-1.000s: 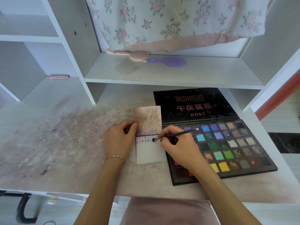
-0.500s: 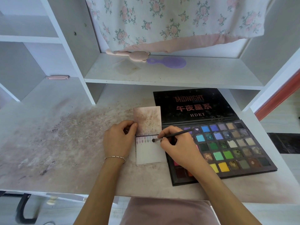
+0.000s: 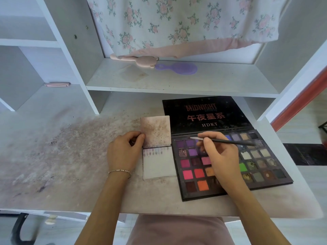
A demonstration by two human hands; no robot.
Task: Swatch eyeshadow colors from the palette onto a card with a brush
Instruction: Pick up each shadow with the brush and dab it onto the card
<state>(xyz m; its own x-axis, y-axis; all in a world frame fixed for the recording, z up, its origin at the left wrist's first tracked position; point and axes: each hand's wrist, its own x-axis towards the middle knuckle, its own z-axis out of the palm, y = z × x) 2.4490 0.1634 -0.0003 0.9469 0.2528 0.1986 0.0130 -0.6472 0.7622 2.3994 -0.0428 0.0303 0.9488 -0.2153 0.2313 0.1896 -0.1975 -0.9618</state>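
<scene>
The right hand (image 3: 219, 156) pinches the brush (image 3: 228, 141), its long axis lying crosswise with its tip over the palette's (image 3: 230, 188) purple pans, while the card (image 3: 159, 165), steadied by the left hand (image 3: 123, 152), lies leftward.

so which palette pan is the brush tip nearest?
The brush tip hovers nearest the top-row purple pan, second from left; others lie farther off.

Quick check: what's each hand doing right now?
Left hand: pinches the edge of the swatch card.
Right hand: holds the eyeshadow brush over the palette.
</scene>
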